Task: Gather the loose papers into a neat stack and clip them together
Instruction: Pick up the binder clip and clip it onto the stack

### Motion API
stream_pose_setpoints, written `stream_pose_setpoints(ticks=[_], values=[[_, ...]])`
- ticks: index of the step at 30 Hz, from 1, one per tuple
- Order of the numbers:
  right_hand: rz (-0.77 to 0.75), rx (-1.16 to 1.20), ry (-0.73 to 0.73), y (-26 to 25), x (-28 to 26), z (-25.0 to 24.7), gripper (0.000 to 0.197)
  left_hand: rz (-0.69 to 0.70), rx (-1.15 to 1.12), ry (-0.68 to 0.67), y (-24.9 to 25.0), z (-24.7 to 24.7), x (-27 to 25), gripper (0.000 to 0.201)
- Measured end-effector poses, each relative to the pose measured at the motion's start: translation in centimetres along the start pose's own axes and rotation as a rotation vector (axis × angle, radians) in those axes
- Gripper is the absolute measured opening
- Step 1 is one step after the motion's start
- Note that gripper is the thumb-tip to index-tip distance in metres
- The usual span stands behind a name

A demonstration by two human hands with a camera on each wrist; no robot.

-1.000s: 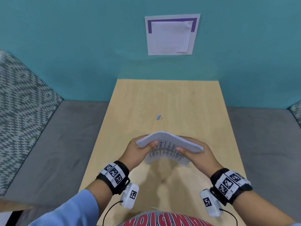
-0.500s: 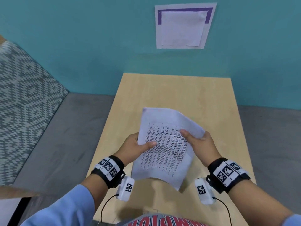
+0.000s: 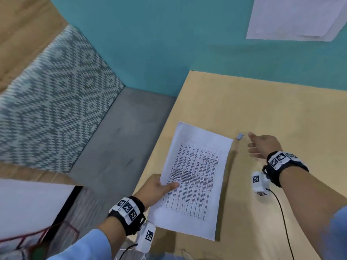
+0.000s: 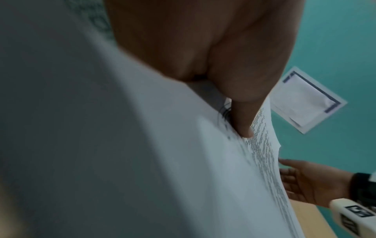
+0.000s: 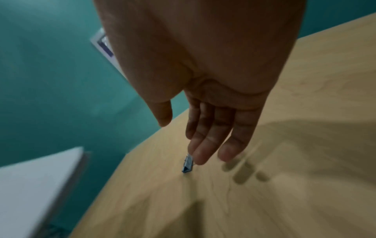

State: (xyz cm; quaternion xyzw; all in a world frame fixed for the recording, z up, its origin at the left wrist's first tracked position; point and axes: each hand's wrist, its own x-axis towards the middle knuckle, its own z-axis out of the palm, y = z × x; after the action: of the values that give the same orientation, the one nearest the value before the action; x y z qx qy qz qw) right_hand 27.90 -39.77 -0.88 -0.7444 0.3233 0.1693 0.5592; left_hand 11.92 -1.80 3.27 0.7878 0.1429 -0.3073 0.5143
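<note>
the papers (image 3: 195, 177) are in a neat stack, held by the left hand (image 3: 154, 188). the right hand (image 3: 262, 145), fingers loose and holding nothing, reaches for the clip (image 3: 240, 136) on the table (image 3: 281, 109). clipping is left.

I count one stack of papers (image 3: 195, 181) at the centre of the frame; its sheets cannot be counted. One small blue clip (image 3: 240, 136) lies right of centre. One wooden table (image 3: 281, 109) fills the right half. Two hands appear: my left hand (image 3: 155, 190) at lower centre, my right hand (image 3: 262, 145) at centre right. One notice (image 3: 296, 17) hangs at upper right.
</note>
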Motion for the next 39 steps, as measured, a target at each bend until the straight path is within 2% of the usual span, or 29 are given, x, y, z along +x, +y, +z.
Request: stream_pose_setpoints(ticks=[4, 5, 8, 11, 13, 16, 18, 20, 22, 25, 26, 27, 30, 32, 34, 37, 39], values=[[0.08, -0.32, 0.117, 0.2, 4.9, 3.8, 0.066, -0.066, -0.001, 0.066, -1.4, -2.8, -1.0, 0.036], [0.09, -0.358, 0.14, 0.5, 5.7, 4.4, 0.063, -0.075, -0.015, 0.057, -2.0, -3.3, -1.1, 0.037], [0.09, -0.378, 0.16, 1.1, 6.9, 5.3, 0.042, -0.087, -0.051, 0.022, -3.1, -4.0, -0.8, 0.056], [0.119, -0.206, 0.177, 2.0, 7.1, 4.9, 0.027, -0.108, -0.04, 0.015, -3.6, -4.1, 0.3, 0.065], [0.142, -0.029, 0.197, 3.1, 6.4, 4.3, 0.027, -0.115, -0.038, -0.01, -3.7, -3.8, 1.3, 0.067], [0.049, 0.123, 0.187, 5.0, 3.1, 2.4, 0.023, -0.097, -0.013, -0.039, -2.6, -3.1, 2.1, 0.052], [0.02, 0.232, 0.118, 6.1, 0.0, 0.7, 0.015, -0.073, 0.0, -0.037, -0.9, -2.4, 2.1, 0.055], [0.029, 0.32, 0.016, 7.1, -3.2, -1.3, 0.011, -0.033, 0.005, -0.061, 0.8, -1.3, 1.8, 0.045], [0.048, 0.391, -0.082, 7.8, -6.7, -3.6, 0.024, -0.009, 0.021, -0.095, 2.2, -0.3, 1.3, 0.034], [-0.022, 0.452, -0.119, 8.6, -11.8, -7.3, 0.087, 0.032, 0.047, -0.129, 3.8, 1.5, 0.5, 0.037], [-0.057, 0.449, -0.094, 8.4, -13.4, -8.5, 0.097, 0.06, 0.052, -0.135, 4.5, 2.2, 0.2, 0.036], [-0.094, 0.442, -0.066, 8.2, -14.9, -9.6, 0.096, 0.087, 0.064, -0.138, 4.9, 2.9, -0.1, 0.033], [-0.212, 0.436, 0.0, 7.2, -18.9, -12.6, 0.055, 0.153, 0.096, -0.157, 6.3, 4.9, -1.2, 0.033], [-0.292, 0.394, 0.011, 6.3, -21.3, -13.9, 0.039, 0.18, 0.115, -0.159, 6.7, 5.8, -1.7, 0.043], [-0.374, 0.341, 0.022, 5.2, -23.4, -14.8, 0.034, 0.216, 0.118, -0.167, 6.9, 6.5, -2.2, 0.056], [-0.568, 0.213, 0.11, 3.3, -26.5, -15.8, 0.03, 0.295, 0.133, -0.169, 7.3, 7.5, -3.4, 0.047], [-0.7, 0.081, 0.202, 1.8, -28.7, -16.1, 0.028, 0.341, 0.153, -0.144, 7.8, 7.9, -4.6, 0.049]])
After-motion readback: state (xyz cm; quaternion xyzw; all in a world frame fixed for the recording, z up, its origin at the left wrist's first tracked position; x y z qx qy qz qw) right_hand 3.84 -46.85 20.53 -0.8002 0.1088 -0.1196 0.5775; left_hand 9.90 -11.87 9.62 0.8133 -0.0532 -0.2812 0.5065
